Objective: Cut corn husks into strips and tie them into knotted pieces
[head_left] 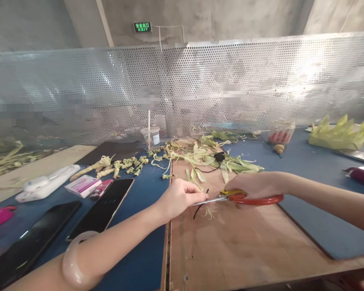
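Scissors (256, 199) with red-and-yellow handles, over the wooden board (245, 250), about midway between its near edge and far end; blades look nearly closed and point toward the board's left edge. Right hand (251, 182) wrapped around the handles, full grip. Left hand (182, 198) reaches in over the board's left edge, thumb and fingertips in a narrow pinch on dark cord (197, 212), right at the blade tips; cord ends poke out above and below. Pale strands (210, 212) just below the blades; cannot tell if the pinch takes them in too, nor whether the blades bite the cord. Pale green husk strips (230, 163) heaped across the board's far end, spilling past both side edges; black cord bundle (219, 157) on top. Left of the board, on the blue table (133, 258): knotted husk pieces (130, 165), pink-and-white box (83, 186), white device (47, 184), two dark phones (109, 202), the nearer one under the forearm with the pale bangle (74, 258). Clear plastic cup (151, 135) beyond the board's far left corner. Right of the board, toward the table's far edge: clear jar (281, 132), tilted, and yellow-green spiky piece (341, 133). Perforated metal screen (197, 81) behind everything.
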A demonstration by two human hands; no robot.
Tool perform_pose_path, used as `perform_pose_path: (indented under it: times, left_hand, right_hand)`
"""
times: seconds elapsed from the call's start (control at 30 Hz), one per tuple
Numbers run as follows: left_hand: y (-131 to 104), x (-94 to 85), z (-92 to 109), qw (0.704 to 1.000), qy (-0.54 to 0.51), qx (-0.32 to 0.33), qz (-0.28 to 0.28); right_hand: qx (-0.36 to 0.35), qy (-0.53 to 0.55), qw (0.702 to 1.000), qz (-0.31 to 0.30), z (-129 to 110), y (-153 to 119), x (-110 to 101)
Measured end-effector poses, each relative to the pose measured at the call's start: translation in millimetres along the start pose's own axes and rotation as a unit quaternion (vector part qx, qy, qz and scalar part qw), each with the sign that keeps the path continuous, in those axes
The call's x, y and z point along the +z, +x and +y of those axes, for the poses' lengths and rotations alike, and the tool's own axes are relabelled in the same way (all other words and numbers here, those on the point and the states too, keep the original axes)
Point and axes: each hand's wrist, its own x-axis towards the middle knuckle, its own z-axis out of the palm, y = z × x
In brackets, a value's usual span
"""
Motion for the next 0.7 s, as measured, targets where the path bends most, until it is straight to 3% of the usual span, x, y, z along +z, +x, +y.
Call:
perform_pose_path:
  times: [0.7]
  left_hand:
    - [3.4, -0.7, -4.4, 1.0, -0.017, -0.01, -0.013]
  right_hand:
    - [-0.008, -0.013, 1.0, 0.003, 4.9, 7.9, 4.1]
